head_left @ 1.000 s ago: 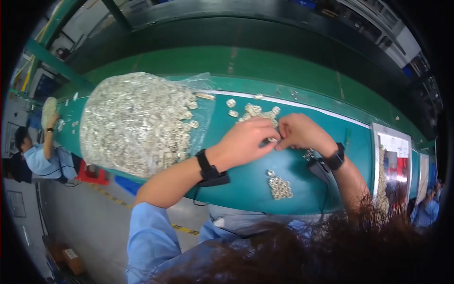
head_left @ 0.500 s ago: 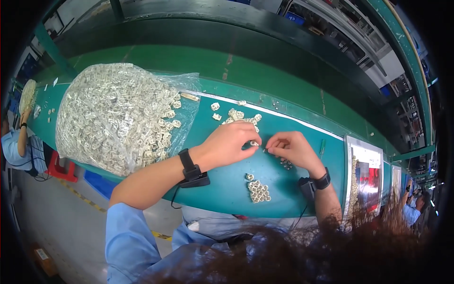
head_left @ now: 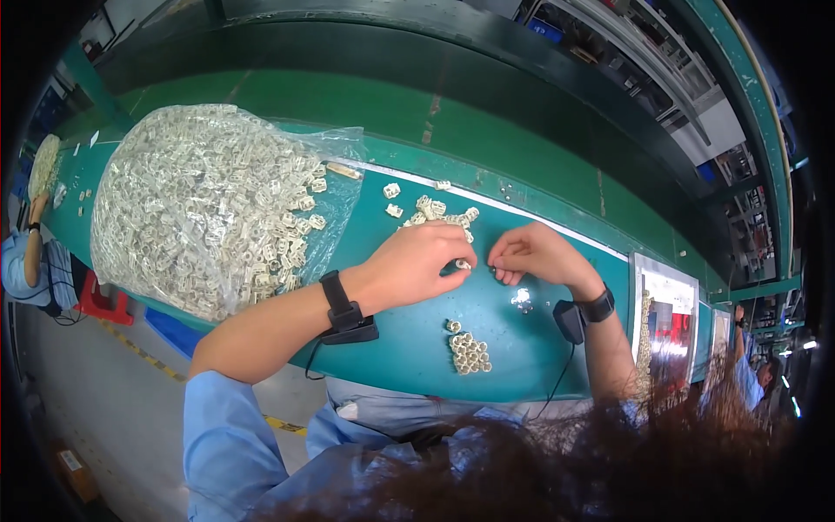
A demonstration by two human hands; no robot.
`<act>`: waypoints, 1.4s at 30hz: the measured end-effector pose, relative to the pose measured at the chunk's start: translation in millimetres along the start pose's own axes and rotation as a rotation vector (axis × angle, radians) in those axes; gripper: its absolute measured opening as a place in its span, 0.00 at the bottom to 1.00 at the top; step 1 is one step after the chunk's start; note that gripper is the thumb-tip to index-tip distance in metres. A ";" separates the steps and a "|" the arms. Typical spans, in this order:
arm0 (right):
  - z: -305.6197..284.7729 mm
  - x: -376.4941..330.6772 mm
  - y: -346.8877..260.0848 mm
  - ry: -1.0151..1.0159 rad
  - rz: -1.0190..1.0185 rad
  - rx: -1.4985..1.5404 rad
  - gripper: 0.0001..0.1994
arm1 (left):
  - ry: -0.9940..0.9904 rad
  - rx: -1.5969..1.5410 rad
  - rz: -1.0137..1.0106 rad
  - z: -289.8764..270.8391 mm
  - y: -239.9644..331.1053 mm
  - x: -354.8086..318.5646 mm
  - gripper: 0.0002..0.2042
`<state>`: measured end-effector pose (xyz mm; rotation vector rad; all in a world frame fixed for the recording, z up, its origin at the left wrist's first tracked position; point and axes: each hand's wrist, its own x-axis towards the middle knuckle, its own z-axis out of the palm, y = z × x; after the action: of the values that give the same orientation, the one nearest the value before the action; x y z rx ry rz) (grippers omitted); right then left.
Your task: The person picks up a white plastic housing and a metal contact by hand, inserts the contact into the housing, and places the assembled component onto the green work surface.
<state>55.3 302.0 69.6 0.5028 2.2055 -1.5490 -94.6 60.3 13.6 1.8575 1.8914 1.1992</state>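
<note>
My left hand (head_left: pixel 424 264) is closed around a small cream plastic part (head_left: pixel 464 265), held between thumb and forefinger just above the bench. My right hand (head_left: pixel 544 258) sits a short way to the right, thumb and fingertips pinched on a tiny dark piece (head_left: pixel 496 271) too small to name. Behind the left hand lies a loose heap of cream plastic parts (head_left: pixel 432 209). Nearer me, a tight cluster of similar parts (head_left: pixel 470 354) stands in rows. A little group of shiny metal pieces (head_left: pixel 522 300) lies below the right hand.
A big clear plastic bag (head_left: pixel 204 209) full of cream parts spills open on the left of the green bench (head_left: pixel 400 348). A metal-framed tray (head_left: pixel 665 317) stands at the right. A co-worker's hand (head_left: pixel 38 209) is at the far left. A red stool (head_left: pixel 104 300) stands below.
My right hand has moved slightly up and away from the left, uncovering the shiny metal pieces. The left hand keeps its hold on the plastic part. The whole view has shifted a little.
</note>
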 end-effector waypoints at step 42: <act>69.3 -44.7 20.1 0.375 -0.488 -0.319 0.08 | -0.194 -0.234 -0.160 7.6 20.4 -3.6 0.17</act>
<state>111.7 240.2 55.1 0.1675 2.9700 -1.3477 -74.1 57.1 21.2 1.6046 1.6806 1.0924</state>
